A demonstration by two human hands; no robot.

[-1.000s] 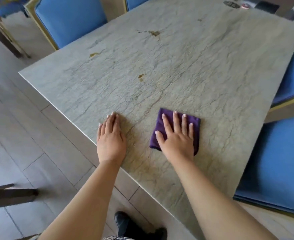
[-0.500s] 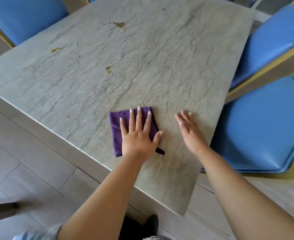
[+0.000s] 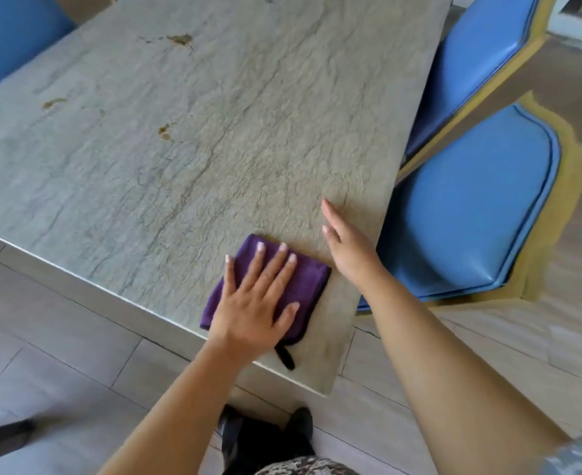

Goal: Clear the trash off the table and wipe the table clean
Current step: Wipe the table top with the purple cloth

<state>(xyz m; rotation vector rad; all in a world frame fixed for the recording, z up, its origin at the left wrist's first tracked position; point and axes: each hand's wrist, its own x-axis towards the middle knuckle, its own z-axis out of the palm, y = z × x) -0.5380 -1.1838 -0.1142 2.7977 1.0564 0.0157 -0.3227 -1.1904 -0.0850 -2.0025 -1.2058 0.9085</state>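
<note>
Purple cloth [image 3: 282,286] lies flat under the left hand [image 3: 252,310], fingers spread, none curled around it — brown stains [image 3: 165,132] lie up-left, further across the table [image 3: 214,132]; right hand [image 3: 348,248] open, empty.

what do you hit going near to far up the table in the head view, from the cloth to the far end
purple cloth under the left hand → right hand set on edge on the table → brown stain near the middle → brown stain by the left side → largest brown stain toward the far end
</note>
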